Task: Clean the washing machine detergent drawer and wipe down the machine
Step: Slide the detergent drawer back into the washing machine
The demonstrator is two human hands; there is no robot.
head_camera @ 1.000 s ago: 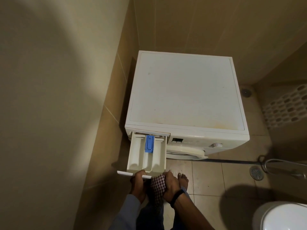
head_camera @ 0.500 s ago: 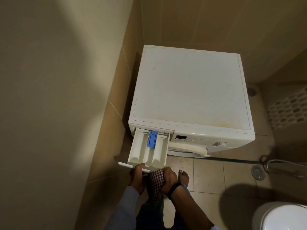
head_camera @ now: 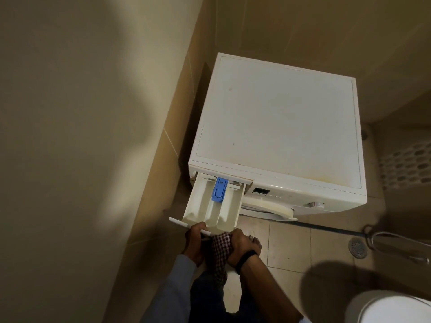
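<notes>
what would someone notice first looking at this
The white washing machine fills the tiled corner, its detergent drawer pulled out at the front left with a bright blue insert in the middle section. At the drawer's front edge, the left hand grips the drawer while the right hand holds a checked cloth beside it.
</notes>
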